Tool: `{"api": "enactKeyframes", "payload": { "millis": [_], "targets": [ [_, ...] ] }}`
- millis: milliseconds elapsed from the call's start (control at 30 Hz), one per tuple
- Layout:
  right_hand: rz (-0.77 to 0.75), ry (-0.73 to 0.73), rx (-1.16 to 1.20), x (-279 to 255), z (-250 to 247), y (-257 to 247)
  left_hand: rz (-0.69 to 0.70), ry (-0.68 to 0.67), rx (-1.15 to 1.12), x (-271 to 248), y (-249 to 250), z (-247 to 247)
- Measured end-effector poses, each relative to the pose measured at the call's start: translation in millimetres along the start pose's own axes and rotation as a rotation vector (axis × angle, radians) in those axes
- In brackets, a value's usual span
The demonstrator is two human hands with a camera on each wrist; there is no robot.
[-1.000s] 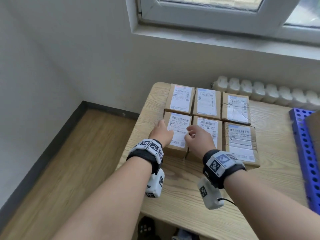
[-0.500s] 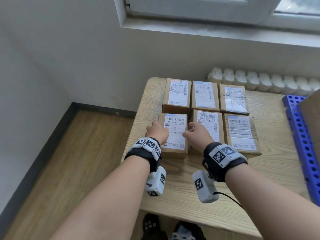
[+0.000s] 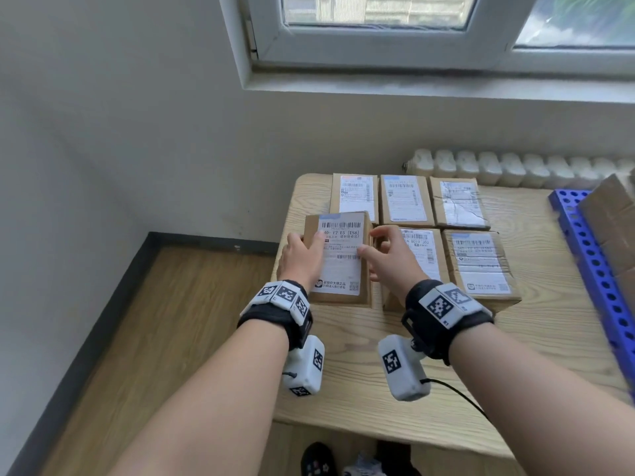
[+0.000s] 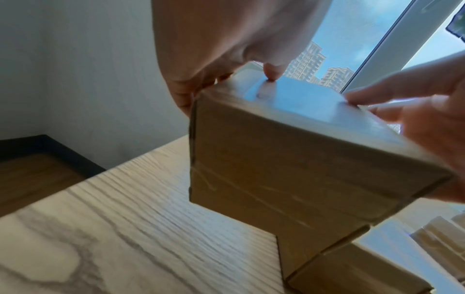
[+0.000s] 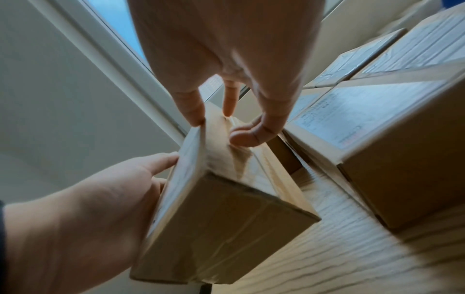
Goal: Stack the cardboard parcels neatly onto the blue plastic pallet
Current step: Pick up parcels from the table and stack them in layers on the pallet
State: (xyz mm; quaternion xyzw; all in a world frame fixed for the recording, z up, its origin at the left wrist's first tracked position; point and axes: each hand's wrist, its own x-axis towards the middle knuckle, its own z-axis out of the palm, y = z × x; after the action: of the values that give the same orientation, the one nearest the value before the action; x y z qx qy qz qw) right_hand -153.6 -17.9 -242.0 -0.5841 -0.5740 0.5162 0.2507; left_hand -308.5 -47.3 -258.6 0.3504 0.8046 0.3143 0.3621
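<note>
A cardboard parcel point(image 3: 340, 259) with a white shipping label is lifted off the wooden table point(image 3: 515, 372), held between both hands. My left hand point(image 3: 302, 255) grips its left side, thumb on the label. My right hand point(image 3: 385, 255) grips its right side, thumb on top and fingers down the side wall. The left wrist view shows the parcel point(image 4: 289, 159) tilted above the tabletop; the right wrist view shows the same parcel point(image 5: 226, 208) with fingers point(image 5: 251, 133) curled on its edge. The blue plastic pallet point(image 3: 598, 269) lies at the table's right edge.
Several more labelled parcels point(image 3: 405, 201) lie in two rows on the table behind and to the right. A brown box point(image 3: 615, 214) stands on the pallet. A white radiator point(image 3: 508, 166) runs under the window. Wooden floor lies to the left.
Both hands closed on the sides of the front-left parcel and raised it off the table; before, they only rested on it.
</note>
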Motion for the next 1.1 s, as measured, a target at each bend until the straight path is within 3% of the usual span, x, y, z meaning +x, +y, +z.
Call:
{"api": "enactKeyframes", "payload": {
  "millis": [200,433,667,867,1100],
  "targets": [
    [0.108,0.09,0.239,-14,-18,-5,0.047,-0.114,-0.245,-9,16,-5],
    [0.064,0.283,0.334,-44,-67,-6,0.103,-0.316,-0.407,-4,33,33],
    [0.012,0.415,0.372,-76,-134,-5,0.227,-0.616,-0.433,-84,101,51],
    [-0.045,0.513,0.424,-109,-215,8,0.292,-0.7,-0.415,-128,148,109],
    [-0.132,0.54,0.427,-143,-328,25,0.368,-0.675,-0.427,-191,212,184]
  ]
}}
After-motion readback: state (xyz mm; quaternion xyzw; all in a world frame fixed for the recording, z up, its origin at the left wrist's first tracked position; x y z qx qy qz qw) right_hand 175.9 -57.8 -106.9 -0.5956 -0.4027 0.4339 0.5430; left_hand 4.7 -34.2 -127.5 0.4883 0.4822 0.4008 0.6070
